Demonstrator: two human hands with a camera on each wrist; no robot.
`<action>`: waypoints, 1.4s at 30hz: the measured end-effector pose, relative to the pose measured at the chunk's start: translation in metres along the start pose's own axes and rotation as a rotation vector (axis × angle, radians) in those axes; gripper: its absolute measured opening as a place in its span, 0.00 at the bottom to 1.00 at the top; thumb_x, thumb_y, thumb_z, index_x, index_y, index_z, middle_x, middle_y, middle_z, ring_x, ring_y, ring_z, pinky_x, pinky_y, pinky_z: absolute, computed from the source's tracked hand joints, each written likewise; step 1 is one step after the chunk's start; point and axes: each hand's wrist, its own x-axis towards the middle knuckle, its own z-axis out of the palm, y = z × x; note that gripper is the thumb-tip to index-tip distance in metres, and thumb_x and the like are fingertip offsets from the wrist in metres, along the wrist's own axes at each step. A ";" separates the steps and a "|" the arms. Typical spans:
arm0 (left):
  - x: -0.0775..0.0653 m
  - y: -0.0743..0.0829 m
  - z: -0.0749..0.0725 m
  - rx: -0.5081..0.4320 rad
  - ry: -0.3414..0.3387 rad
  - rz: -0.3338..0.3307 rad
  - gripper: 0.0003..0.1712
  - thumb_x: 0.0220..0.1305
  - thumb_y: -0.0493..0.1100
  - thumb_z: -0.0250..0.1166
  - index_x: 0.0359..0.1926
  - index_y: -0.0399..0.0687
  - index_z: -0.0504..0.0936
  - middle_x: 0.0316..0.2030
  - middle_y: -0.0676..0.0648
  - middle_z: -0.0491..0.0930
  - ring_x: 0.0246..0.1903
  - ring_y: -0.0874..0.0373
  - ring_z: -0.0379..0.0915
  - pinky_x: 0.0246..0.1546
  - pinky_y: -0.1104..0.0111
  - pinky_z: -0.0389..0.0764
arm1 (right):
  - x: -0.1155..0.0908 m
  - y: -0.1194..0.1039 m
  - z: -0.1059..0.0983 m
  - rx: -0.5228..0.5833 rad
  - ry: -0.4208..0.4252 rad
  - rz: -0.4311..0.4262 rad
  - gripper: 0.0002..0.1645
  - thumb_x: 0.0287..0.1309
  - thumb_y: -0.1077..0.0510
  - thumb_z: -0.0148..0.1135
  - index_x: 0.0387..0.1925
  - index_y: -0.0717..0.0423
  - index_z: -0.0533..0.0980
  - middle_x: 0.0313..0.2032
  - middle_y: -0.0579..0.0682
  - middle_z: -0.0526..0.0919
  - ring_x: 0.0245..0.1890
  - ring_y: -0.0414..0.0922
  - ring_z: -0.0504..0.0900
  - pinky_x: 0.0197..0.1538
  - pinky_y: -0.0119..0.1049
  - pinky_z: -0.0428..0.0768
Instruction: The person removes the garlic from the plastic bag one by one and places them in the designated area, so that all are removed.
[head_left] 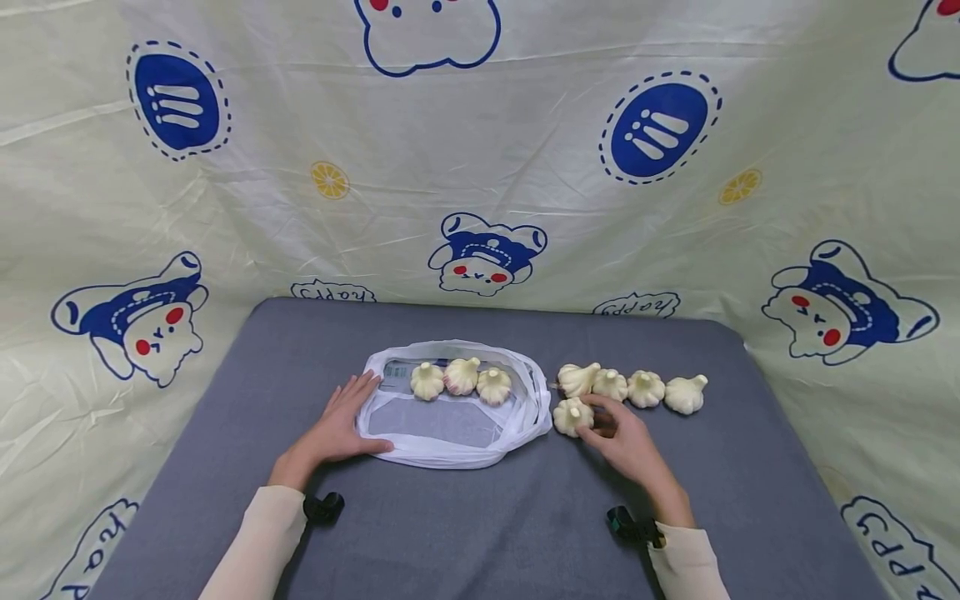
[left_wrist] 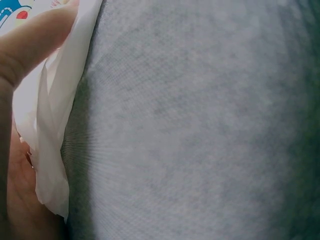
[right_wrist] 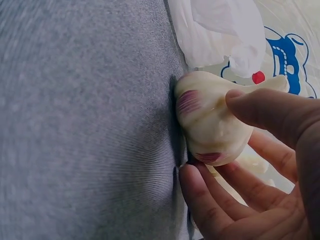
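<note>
Garlic sits just below right of the frame's centre, pinched in our right hand, while our left hand, fingers extended, rests against the bag, so we judge this the picking-up step, next calling for a lift over its rim.

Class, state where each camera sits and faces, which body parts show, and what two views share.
Head: on the head, facing forward and down at the grey cloth tabletop; left hand, right hand, cream sleeves show.
Left wrist: worn there, facing tabletop and white plastic bag; that hand partly shows.
Right wrist: worn there, facing a rounded white garlic bulb; that hand shows.
Head and right wrist share the bulb.
</note>
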 end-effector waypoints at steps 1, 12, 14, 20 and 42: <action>0.000 0.000 0.000 0.003 0.001 0.000 0.68 0.50 0.65 0.77 0.81 0.41 0.53 0.82 0.37 0.48 0.81 0.34 0.36 0.78 0.38 0.38 | 0.000 0.000 0.000 -0.001 -0.001 -0.001 0.29 0.64 0.57 0.72 0.64 0.55 0.76 0.60 0.63 0.80 0.51 0.57 0.86 0.50 0.47 0.86; 0.000 0.001 0.001 0.005 0.009 0.003 0.67 0.49 0.64 0.78 0.81 0.40 0.54 0.81 0.36 0.48 0.80 0.33 0.37 0.78 0.38 0.38 | -0.003 -0.001 -0.003 -0.018 -0.014 -0.003 0.30 0.61 0.58 0.74 0.64 0.53 0.75 0.59 0.61 0.82 0.52 0.58 0.87 0.51 0.52 0.85; 0.000 0.001 0.001 0.006 0.009 0.004 0.67 0.49 0.64 0.78 0.81 0.40 0.54 0.81 0.36 0.48 0.80 0.33 0.37 0.78 0.38 0.38 | -0.003 -0.001 -0.003 -0.014 -0.018 -0.008 0.31 0.61 0.59 0.74 0.64 0.54 0.75 0.59 0.62 0.81 0.52 0.59 0.87 0.52 0.52 0.85; -0.001 0.001 0.002 0.015 0.018 0.012 0.68 0.49 0.65 0.78 0.80 0.39 0.54 0.81 0.35 0.49 0.80 0.32 0.38 0.78 0.38 0.39 | -0.003 -0.006 -0.011 -0.014 -0.057 -0.031 0.37 0.61 0.58 0.74 0.69 0.59 0.70 0.63 0.66 0.78 0.56 0.63 0.83 0.55 0.57 0.83; -0.001 0.002 0.000 0.003 0.014 0.007 0.68 0.49 0.64 0.78 0.81 0.39 0.53 0.81 0.35 0.48 0.80 0.32 0.37 0.78 0.38 0.38 | 0.028 -0.087 -0.019 -0.008 -0.148 -0.134 0.49 0.60 0.48 0.75 0.77 0.53 0.62 0.75 0.59 0.65 0.73 0.63 0.65 0.70 0.65 0.69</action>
